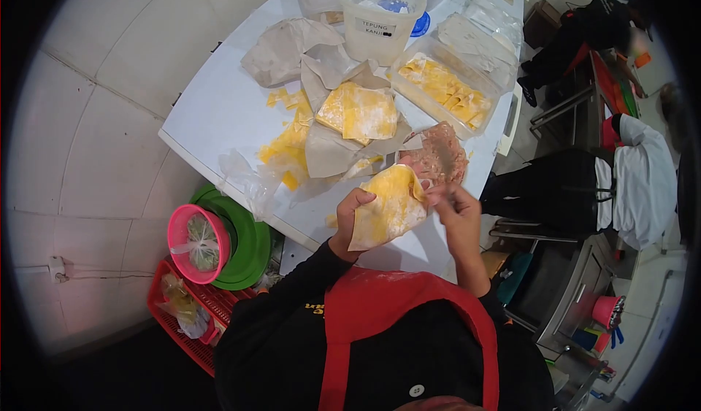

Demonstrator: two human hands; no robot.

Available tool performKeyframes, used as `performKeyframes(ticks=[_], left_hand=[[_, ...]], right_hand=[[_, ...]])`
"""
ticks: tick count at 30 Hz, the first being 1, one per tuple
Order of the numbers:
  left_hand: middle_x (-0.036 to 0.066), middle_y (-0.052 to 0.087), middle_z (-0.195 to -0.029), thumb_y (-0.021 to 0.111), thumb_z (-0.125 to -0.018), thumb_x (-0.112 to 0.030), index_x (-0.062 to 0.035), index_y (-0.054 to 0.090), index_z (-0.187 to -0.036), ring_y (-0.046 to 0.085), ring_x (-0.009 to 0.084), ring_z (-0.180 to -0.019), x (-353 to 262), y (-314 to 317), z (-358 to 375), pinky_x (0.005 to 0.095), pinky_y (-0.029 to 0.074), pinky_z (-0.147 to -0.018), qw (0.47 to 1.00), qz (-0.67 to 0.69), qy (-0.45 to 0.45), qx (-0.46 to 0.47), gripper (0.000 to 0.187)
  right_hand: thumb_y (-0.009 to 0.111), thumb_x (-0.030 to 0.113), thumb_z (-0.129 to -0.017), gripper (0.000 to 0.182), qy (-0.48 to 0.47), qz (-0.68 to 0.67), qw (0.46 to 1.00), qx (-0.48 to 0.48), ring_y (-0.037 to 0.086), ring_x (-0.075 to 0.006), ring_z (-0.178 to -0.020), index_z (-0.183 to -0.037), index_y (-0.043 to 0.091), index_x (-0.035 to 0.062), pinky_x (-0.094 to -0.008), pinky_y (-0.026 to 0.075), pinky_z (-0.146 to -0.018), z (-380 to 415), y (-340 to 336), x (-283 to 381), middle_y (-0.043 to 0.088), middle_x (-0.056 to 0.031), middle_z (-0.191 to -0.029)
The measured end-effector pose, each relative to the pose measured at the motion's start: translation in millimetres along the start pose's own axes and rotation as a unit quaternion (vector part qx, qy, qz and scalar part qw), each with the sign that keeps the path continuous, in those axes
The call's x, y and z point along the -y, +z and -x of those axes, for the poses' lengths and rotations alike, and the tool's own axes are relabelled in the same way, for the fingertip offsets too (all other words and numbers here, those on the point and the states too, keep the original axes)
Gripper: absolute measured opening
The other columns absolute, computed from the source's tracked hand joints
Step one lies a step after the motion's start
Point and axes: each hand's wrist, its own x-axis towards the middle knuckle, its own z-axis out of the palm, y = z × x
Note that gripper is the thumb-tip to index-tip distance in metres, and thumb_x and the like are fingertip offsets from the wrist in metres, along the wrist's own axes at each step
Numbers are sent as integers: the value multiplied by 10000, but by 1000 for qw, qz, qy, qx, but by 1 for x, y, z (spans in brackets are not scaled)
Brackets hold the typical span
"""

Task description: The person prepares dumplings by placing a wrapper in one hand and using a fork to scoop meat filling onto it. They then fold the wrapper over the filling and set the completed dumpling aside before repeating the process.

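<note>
Floured yellow dough sheets [391, 205] are held up in front of my chest. My left hand [350, 217] grips their left side, thumb on top. At the upper right edge my right hand [454, 210] has its fingers pinched on the dough, where a small part is folded. Just beyond lies pinkish minced filling [440, 155] on a sheet of plastic. A stack of square yellow sheets [359, 112] rests on brownish paper [325, 152], with loose yellow strips [292, 148] to its left. More yellow pieces [449, 90] fill a clear rectangular container [409, 93].
A labelled white tub [380, 28] and a blue lid [420, 24] stand at the back of the white table [212, 112]. Pink [181, 254] and green basins [252, 254] and a red basket [164, 305] are at lower left. Two people [639, 177] are at right.
</note>
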Motion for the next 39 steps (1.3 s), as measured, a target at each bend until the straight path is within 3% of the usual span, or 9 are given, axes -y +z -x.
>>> performKeyframes(ticks=[2,3,7,11,17,20,23,29,39], left_hand=[[146,288,-1439,419,-700,-259,-31,180,-1440,344,276,-1294,-3,4,2,399,256,-1079,1000,-24,-7,-18,810],[146,293,-1437,419,-702,-256,-27,180,-1439,351,277,-1289,-4,3,3,393,259,-1077,999,-26,-7,-22,808],[171,274,-1441,443,-684,-266,-6,141,-1440,350,294,-1289,-5,2,4,400,261,-1075,998,-48,-19,-30,855],[184,259,-1444,442,-684,-278,-1,117,-1444,350,299,-1286,-3,-4,6,402,258,-1076,996,-69,-46,-23,871],[185,293,-1409,432,-694,-275,-9,139,-1440,369,291,-1264,-1,-4,4,382,271,-1064,995,-80,-29,-42,844],[167,450,-1264,409,-777,-228,33,299,-1347,470,275,-1163,1,-10,2,365,351,-1009,999,-41,-9,-14,636],[167,456,-1258,409,-777,-228,19,309,-1345,465,284,-1171,2,-31,1,371,355,-1012,995,-90,-25,-21,628],[211,352,-1369,426,-742,-285,-29,183,-1433,380,319,-1261,1,-34,-11,421,307,-1048,999,-2,-41,-6,776],[185,269,-1446,389,-764,-271,-57,171,-1449,316,343,-1309,-7,-40,-11,452,260,-1074,995,95,-18,-28,749]], right_hand=[[632,143,-847,143,30,-9,998,-46,477,-30,-648,-911,636,16,-174,375,-553,-3,-19,5,596,19,-790],[581,122,-871,110,-27,-17,998,-59,309,4,-497,-924,603,27,-170,218,-450,-6,-16,11,443,77,-611],[661,131,-820,139,16,59,998,16,378,-18,-587,-899,618,25,-186,297,-523,-9,-19,21,523,51,-724],[739,147,-740,218,53,120,988,87,353,-23,-560,-886,612,46,-204,280,-493,-16,-9,14,396,78,-619],[741,130,-726,197,-39,310,949,53,334,-25,-490,-838,596,59,-219,296,-448,-10,14,19,389,46,-564],[739,132,-725,210,-37,265,961,71,352,-32,-495,-821,568,58,-224,311,-450,-18,10,5,405,62,-571],[734,50,-718,233,84,85,985,128,417,-27,-575,-844,538,62,-177,330,-510,-30,-3,0,460,67,-665],[710,48,-732,199,83,88,982,143,455,-32,-647,-836,541,46,-186,371,-577,-45,-3,-7,482,56,-693],[722,60,-735,200,138,100,966,196,477,-38,-648,-909,633,21,-191,397,-594,-50,-25,1,575,35,-737]])
